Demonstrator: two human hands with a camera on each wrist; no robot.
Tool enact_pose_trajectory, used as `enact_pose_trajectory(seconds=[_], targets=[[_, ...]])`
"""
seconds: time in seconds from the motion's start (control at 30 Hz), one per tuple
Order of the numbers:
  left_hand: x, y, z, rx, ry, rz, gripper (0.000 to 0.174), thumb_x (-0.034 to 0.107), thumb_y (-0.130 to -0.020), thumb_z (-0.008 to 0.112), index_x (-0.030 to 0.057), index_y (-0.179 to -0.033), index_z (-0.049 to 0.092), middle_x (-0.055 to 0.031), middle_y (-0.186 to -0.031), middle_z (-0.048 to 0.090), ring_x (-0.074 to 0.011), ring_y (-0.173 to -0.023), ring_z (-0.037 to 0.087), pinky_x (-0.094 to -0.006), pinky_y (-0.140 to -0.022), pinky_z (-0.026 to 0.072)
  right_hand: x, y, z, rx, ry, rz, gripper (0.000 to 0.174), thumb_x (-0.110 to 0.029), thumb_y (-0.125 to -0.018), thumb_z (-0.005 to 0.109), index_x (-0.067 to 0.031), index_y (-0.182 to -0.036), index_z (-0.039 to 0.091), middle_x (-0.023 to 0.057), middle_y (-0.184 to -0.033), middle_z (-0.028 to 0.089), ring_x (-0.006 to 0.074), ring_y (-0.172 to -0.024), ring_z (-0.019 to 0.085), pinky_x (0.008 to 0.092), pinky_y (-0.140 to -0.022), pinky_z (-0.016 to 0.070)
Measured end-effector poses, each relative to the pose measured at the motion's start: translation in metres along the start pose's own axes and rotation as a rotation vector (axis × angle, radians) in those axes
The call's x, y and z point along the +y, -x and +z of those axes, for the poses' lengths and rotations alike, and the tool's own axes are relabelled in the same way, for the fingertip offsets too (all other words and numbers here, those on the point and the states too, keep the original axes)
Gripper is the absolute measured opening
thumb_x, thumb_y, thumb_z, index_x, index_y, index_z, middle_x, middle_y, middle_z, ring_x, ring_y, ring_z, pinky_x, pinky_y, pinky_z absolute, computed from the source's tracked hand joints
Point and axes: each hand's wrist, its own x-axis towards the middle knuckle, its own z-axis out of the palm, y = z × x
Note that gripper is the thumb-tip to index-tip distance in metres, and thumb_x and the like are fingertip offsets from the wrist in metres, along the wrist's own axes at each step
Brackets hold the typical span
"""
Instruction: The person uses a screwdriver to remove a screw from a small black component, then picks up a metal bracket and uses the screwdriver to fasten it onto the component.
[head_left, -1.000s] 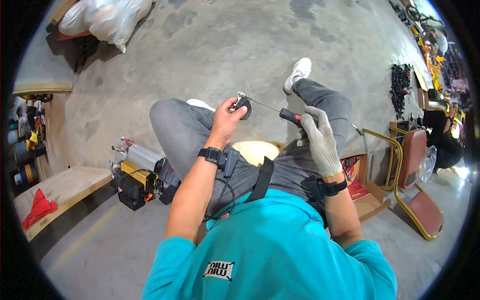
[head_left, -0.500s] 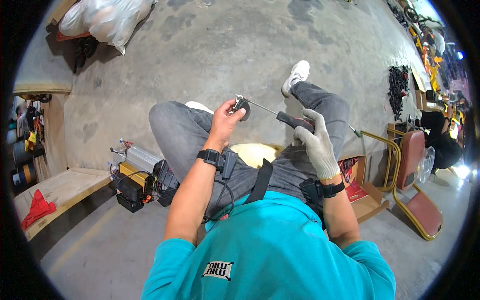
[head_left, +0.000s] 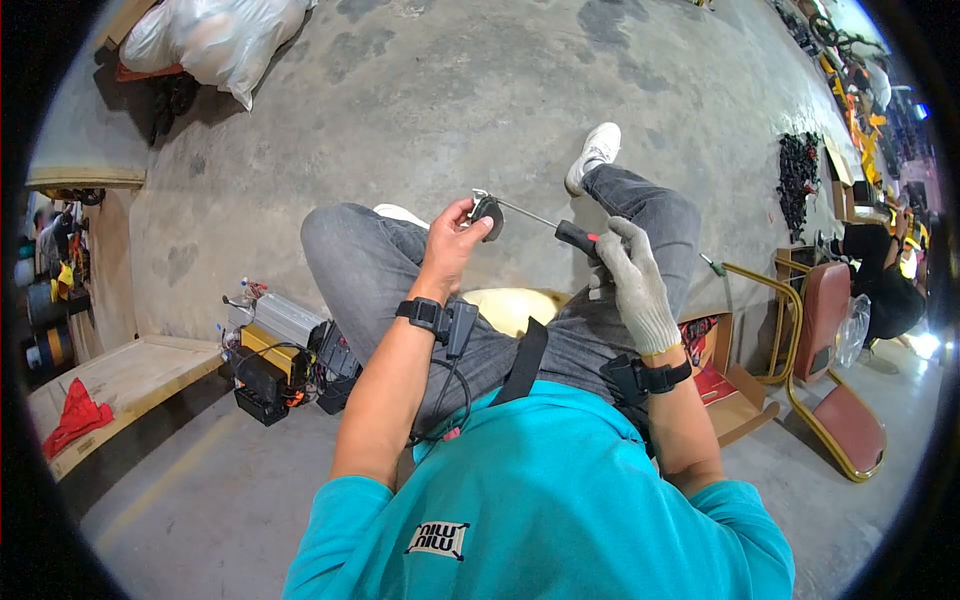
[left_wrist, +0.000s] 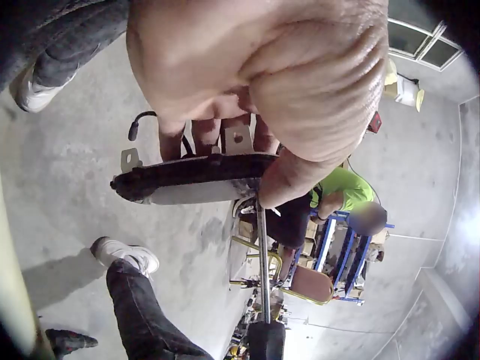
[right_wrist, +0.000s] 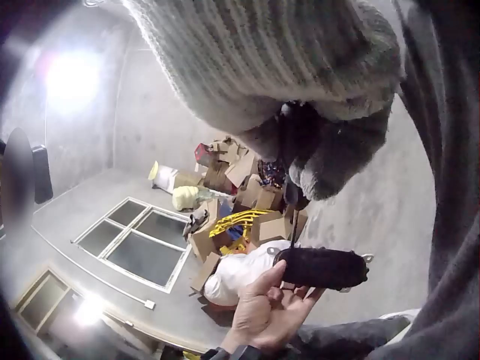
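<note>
My bare left hand (head_left: 448,250) holds a black oval part (head_left: 490,218) between thumb and fingers. In the left wrist view it shows a smooth, pale lower face, metal tabs (left_wrist: 238,138) and a short black cable (left_wrist: 135,126). My right hand (head_left: 637,285), in a knitted glove, grips the black and red handle of a screwdriver (head_left: 577,238). The screwdriver's metal shaft (left_wrist: 264,262) runs to the end of the part beside my left thumb; the thumb and the part hide its tip. In the right wrist view the glove's fingers are curled round the handle.
Left of my legs lies a silver and yellow electrical assembly (head_left: 285,335) with wires, near a low wooden board (head_left: 140,375) bearing a red cloth (head_left: 77,420). An open cardboard box (head_left: 745,405) and a tipped chair (head_left: 830,320) are at right. White bags (head_left: 215,45) lie far left.
My right fingers loosened and shifted along the screwdriver handle half a second ago, and have now closed round it again. The left hand and the black part stay almost still.
</note>
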Motion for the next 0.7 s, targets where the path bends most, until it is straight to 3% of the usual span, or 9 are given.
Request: enact_pose_trajectory(seconds=[0.07, 0.13, 0.27, 0.33, 0.43, 0.53, 0.57, 0.63, 0.7], targets=[[0.001, 0.0, 0.001, 0.003, 0.001, -0.009, 0.036, 0.006, -0.09, 0.07, -0.0009, -0.124, 0.062, -0.0029, -0.11, 0.067, -0.0104, -0.1, 0.062, -0.0261, -0.09, 0.049, 0.001, 0.0, 0.003, 0.002, 0.023, 0.014, 0.062, -0.029, -0.092, 0.065, 0.0, -0.142, 0.043, 0.0087, -0.095, 0.064, 0.0125, -0.079, 0.064, 0.026, -0.069, 0.0515], [0.001, 0.0, 0.001, 0.002, 0.002, -0.004, 0.036, 0.006, -0.09, 0.07, -0.0009, -0.125, 0.062, -0.0029, -0.11, 0.067, -0.0105, -0.1, 0.062, -0.0262, -0.091, 0.0489, 0.009, 0.0, 0.008, 0.084, 0.04, -0.241, 0.061, -0.03, -0.093, 0.064, 0.0001, -0.142, 0.043, 0.0089, -0.095, 0.063, 0.0125, -0.079, 0.064, 0.0263, -0.069, 0.0519], [0.001, 0.0, 0.0, 0.005, -0.006, -0.022, 0.037, 0.006, -0.09, 0.07, -0.0006, -0.125, 0.062, -0.0031, -0.112, 0.067, -0.0107, -0.101, 0.061, -0.0263, -0.093, 0.0484, 0.006, -0.004, 0.0, 0.05, 0.112, -0.124, 0.062, -0.025, -0.091, 0.065, 0.0008, -0.142, 0.042, 0.0108, -0.101, 0.064, 0.0132, -0.081, 0.065, 0.0267, -0.07, 0.053], [0.001, 0.0, 0.001, 0.0, -0.017, -0.013, 0.037, 0.006, -0.09, 0.07, -0.0003, -0.126, 0.062, -0.003, -0.112, 0.067, -0.0105, -0.102, 0.061, -0.0261, -0.093, 0.0484, 0.004, -0.004, -0.001, -0.012, -0.033, 0.012, 0.062, -0.022, -0.09, 0.066, 0.0021, -0.141, 0.041, 0.0134, -0.107, 0.063, 0.0152, -0.085, 0.066, 0.0275, -0.074, 0.0544], [0.001, 0.001, 0.0, 0.008, -0.033, -0.006, 0.038, 0.005, -0.089, 0.071, 0.0, -0.126, 0.062, -0.0028, -0.112, 0.067, -0.0101, -0.101, 0.061, -0.0259, -0.092, 0.0484, 0.004, 0.0, 0.006, 0.049, 0.071, -0.177, 0.062, -0.024, -0.091, 0.065, 0.003, -0.141, 0.041, 0.013, -0.106, 0.064, 0.0148, -0.083, 0.066, 0.0266, -0.072, 0.0539], [0.0, -0.001, 0.0, 0.003, -0.01, -0.006, 0.038, 0.005, -0.089, 0.071, -0.0002, -0.126, 0.062, -0.0025, -0.112, 0.067, -0.0098, -0.101, 0.061, -0.0258, -0.091, 0.0486, 0.009, -0.002, 0.003, 0.003, 0.056, -0.181, 0.062, -0.025, -0.091, 0.065, 0.0037, -0.141, 0.041, 0.0134, -0.106, 0.064, 0.0148, -0.083, 0.066, 0.0271, -0.073, 0.0544], [0.0, -0.001, 0.0, -0.002, 0.017, -0.004, 0.038, 0.005, -0.089, 0.071, -0.0003, -0.126, 0.062, -0.0024, -0.112, 0.067, -0.0097, -0.101, 0.061, -0.0257, -0.091, 0.0486, 0.007, -0.002, 0.002, 0.004, 0.056, -0.18, 0.062, -0.025, -0.091, 0.065, 0.0037, -0.141, 0.041, 0.0134, -0.106, 0.064, 0.0148, -0.083, 0.066, 0.0271, -0.073, 0.0544], [0.0, -0.001, 0.0, -0.007, -0.009, -0.012, 0.038, 0.005, -0.089, 0.071, -0.0004, -0.126, 0.062, -0.0023, -0.112, 0.067, -0.0098, -0.101, 0.061, -0.0257, -0.091, 0.0486, -0.002, -0.003, 0.002, 0.016, -0.084, 0.04, 0.062, -0.022, -0.091, 0.066, 0.0043, -0.141, 0.041, 0.014, -0.108, 0.063, 0.0145, -0.083, 0.066, 0.0275, -0.073, 0.0545], [0.002, 0.0, 0.0, -0.01, -0.036, -0.019, 0.038, 0.006, -0.09, 0.071, -0.0004, -0.126, 0.062, -0.0022, -0.112, 0.067, -0.0099, -0.101, 0.061, -0.0257, -0.091, 0.0486, 0.005, -0.004, 0.002, 0.022, -0.076, 0.008, 0.061, -0.022, -0.091, 0.065, 0.0048, -0.141, 0.041, 0.0134, -0.106, 0.063, 0.0141, -0.081, 0.065, 0.0274, -0.072, 0.0545]])
